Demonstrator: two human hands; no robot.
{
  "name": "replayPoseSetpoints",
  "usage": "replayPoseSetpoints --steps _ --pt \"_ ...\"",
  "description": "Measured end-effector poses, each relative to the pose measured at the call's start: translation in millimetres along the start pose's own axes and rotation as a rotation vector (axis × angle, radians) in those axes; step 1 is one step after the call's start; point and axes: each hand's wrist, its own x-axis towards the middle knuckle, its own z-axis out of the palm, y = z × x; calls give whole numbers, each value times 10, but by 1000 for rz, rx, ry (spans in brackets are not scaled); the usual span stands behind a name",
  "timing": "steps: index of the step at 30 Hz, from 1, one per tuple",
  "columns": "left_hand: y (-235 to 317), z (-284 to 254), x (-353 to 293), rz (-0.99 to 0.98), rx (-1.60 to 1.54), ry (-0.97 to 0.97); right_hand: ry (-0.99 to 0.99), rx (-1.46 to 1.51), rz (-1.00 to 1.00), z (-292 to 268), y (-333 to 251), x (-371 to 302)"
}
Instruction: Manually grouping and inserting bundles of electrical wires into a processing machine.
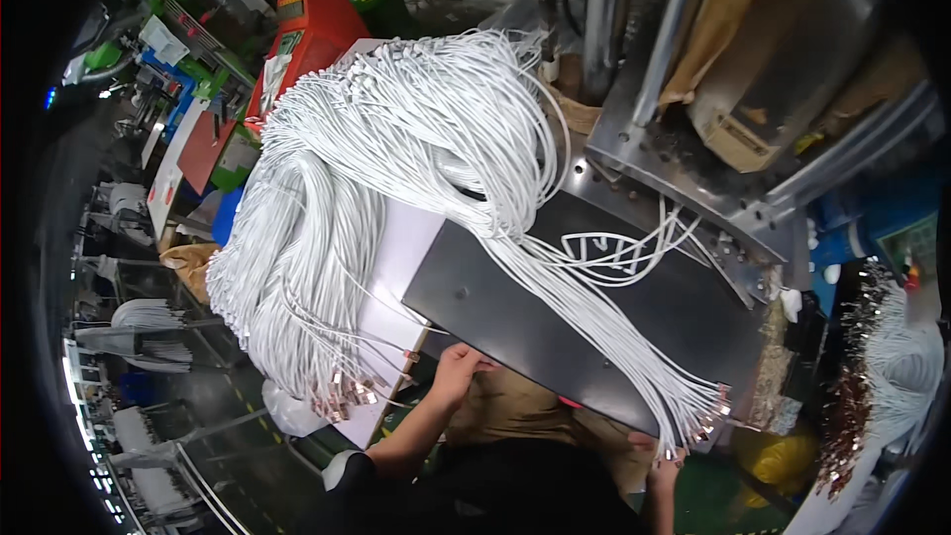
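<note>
Where cables (594,305) cross, black board (471,297), red machine (322,20)

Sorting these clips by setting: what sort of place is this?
Most likely a factory workshop: white cables are heaped over the worktable, a large metal machine stands close by, and another white bundle shows at the far right.

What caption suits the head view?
Left hand at the black tabletop, right hand by the coppery ends of bundled white cables.
</note>
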Motion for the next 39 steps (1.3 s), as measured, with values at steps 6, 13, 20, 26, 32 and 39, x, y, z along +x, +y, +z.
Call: replayPoseSetpoints --steps 6,13,20,26,32,39 --pt "-280 448 -362 92 221 -154 -660 693 9 -37 -1737 208" --pt "523 1250 -752 995 834 -794 -266 401 -703 -837 -3368 915" --pt "808 2088 -25 1497 1316 -647 19 211 -1014 -208 -3619 2375" --pt "1627 1362 408 1303 1564 -643 73 784 -149 -1511 -1979 1029" --pt "2137 1341 542 1012 1810 -724 144 1348 190 -719 1230 156" --pt "2335 1313 552 773 1125 -526 682 503 184 213 1050 -133"
